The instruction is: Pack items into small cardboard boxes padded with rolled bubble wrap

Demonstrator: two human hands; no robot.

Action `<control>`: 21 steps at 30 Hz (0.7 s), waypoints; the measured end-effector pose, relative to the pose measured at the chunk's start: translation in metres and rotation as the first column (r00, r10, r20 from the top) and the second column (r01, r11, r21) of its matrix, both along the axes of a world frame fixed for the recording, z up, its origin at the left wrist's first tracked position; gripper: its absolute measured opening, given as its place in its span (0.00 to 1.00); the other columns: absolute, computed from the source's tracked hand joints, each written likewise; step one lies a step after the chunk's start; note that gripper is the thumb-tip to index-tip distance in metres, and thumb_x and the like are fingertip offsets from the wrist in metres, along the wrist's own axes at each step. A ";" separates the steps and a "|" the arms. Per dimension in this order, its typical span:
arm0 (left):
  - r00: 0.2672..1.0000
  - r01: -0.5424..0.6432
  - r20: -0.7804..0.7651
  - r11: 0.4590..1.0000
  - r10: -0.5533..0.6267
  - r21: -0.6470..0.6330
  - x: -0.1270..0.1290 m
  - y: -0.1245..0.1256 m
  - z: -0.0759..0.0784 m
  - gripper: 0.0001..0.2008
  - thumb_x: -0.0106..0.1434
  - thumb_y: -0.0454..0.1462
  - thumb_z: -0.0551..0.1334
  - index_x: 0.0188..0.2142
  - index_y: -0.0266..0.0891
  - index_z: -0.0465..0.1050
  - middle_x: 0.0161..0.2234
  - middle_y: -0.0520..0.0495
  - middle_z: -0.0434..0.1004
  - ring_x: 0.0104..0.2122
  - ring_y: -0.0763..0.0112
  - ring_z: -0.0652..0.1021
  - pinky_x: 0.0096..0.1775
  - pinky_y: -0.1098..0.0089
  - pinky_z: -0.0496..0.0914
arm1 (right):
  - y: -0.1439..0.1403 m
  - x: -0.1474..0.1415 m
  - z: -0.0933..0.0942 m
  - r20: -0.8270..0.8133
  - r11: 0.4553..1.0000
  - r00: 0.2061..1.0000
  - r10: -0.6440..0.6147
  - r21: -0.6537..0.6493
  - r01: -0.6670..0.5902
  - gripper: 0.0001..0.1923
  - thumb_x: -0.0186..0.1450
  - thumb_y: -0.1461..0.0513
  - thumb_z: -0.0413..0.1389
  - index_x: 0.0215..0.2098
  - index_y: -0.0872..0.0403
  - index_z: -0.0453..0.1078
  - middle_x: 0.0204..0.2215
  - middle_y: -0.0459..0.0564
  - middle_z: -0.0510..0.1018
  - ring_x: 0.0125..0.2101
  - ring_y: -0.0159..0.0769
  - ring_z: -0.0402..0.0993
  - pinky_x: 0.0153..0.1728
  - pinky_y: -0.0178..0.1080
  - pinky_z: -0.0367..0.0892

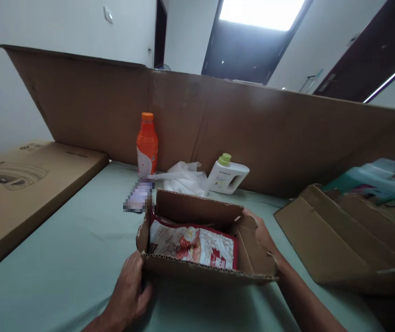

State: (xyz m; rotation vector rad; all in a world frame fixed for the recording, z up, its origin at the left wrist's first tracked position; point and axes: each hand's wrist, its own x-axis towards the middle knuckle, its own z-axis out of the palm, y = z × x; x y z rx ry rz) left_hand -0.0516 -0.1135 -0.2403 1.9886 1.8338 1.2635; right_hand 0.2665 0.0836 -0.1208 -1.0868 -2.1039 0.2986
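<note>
While a pale green cloth covers the surface [62, 258] and lies nearly smooth, with only soft folds, the room behind has white walls, a dark doorway and a bright window high up. A long sheet of brown cardboard [218, 120] stands upright along the far edge like a wall. At the left edge lies a big flat carton [17, 184] with a printed drawing on top. At the right lie folded cardboard pieces [343, 235], and behind them some teal packaging.

Near the front edge stands a small open cardboard box [200, 240] with rough, torn corrugated rims. Inside it lies a glossy red and white packet [192, 244], flat and a little tilted toward the viewer. The left hand [130, 288] grips the front left corner of the box, the fingers curled around the edge. The right hand [261, 230] holds the right side flap; its fingers are partly hidden behind the cardboard.

Behind the box, near the standing cardboard, there are an upright orange plastic bottle [146, 145] with an orange cap, a crumpled white plastic bag [185, 177] and a white jug [228, 175] with a green cap and a handle hole. A small blurred object lies just left of the box, and I cannot tell what it is.

Left of the box the green cloth is open and wide; on the right the folded cardboard is close.
</note>
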 end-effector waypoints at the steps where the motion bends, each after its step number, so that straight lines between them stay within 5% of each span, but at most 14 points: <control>1: 1.000 0.013 -0.016 1.000 -0.013 0.002 0.000 0.000 0.000 0.10 0.61 0.37 0.57 0.42 0.42 0.72 0.37 0.39 0.80 0.37 0.54 0.80 0.40 0.57 0.78 | 0.024 -0.016 0.005 0.009 0.998 1.000 0.002 -0.061 -0.002 0.22 0.65 0.55 0.55 0.55 0.53 0.74 0.45 0.56 0.83 0.41 0.47 0.82 0.33 0.40 0.76; 5: 0.997 0.042 -0.064 0.999 -0.042 -0.005 -0.002 -0.001 -0.009 0.16 0.64 0.39 0.56 0.51 0.43 0.70 0.41 0.37 0.80 0.41 0.52 0.80 0.43 0.56 0.78 | 0.104 -0.090 0.019 0.073 0.996 0.997 -0.004 -0.093 0.011 0.29 0.62 0.55 0.60 0.60 0.54 0.69 0.53 0.59 0.77 0.47 0.48 0.78 0.43 0.46 0.75; 9: 0.999 -0.005 -0.052 1.000 0.003 -0.031 -0.002 -0.003 -0.027 0.20 0.66 0.39 0.54 0.56 0.43 0.69 0.37 0.39 0.79 0.42 0.50 0.80 0.46 0.54 0.76 | 0.142 -0.127 0.022 0.123 0.997 0.992 -0.015 -0.071 0.024 0.18 0.58 0.59 0.64 0.47 0.52 0.77 0.51 0.57 0.79 0.51 0.51 0.73 0.54 0.52 0.67; 13: 1.000 0.003 -0.023 1.000 -0.003 -0.027 -0.001 -0.003 -0.035 0.20 0.63 0.37 0.55 0.54 0.43 0.72 0.40 0.38 0.80 0.44 0.49 0.80 0.46 0.53 0.76 | 0.144 -0.120 0.023 0.097 0.997 0.993 -0.063 -0.045 0.068 0.03 0.58 0.61 0.63 0.30 0.52 0.77 0.41 0.54 0.82 0.47 0.50 0.73 0.54 0.54 0.63; 17: 1.000 0.017 0.001 1.000 -0.017 0.026 -0.001 0.000 -0.030 0.20 0.62 0.37 0.57 0.53 0.42 0.72 0.47 0.36 0.79 0.46 0.49 0.79 0.47 0.54 0.76 | 0.127 -0.096 0.036 -0.027 0.997 0.996 -0.079 -0.014 0.079 0.12 0.65 0.56 0.55 0.37 0.54 0.77 0.43 0.54 0.82 0.46 0.45 0.74 0.50 0.48 0.67; 21: 0.999 0.036 0.019 0.999 -0.036 0.033 -0.001 0.002 -0.021 0.13 0.60 0.36 0.58 0.44 0.43 0.73 0.40 0.40 0.80 0.39 0.53 0.80 0.41 0.57 0.77 | 0.101 -0.071 0.047 -0.090 0.998 0.994 -0.063 -0.032 0.060 0.17 0.68 0.54 0.50 0.41 0.55 0.77 0.42 0.54 0.83 0.43 0.43 0.77 0.45 0.44 0.70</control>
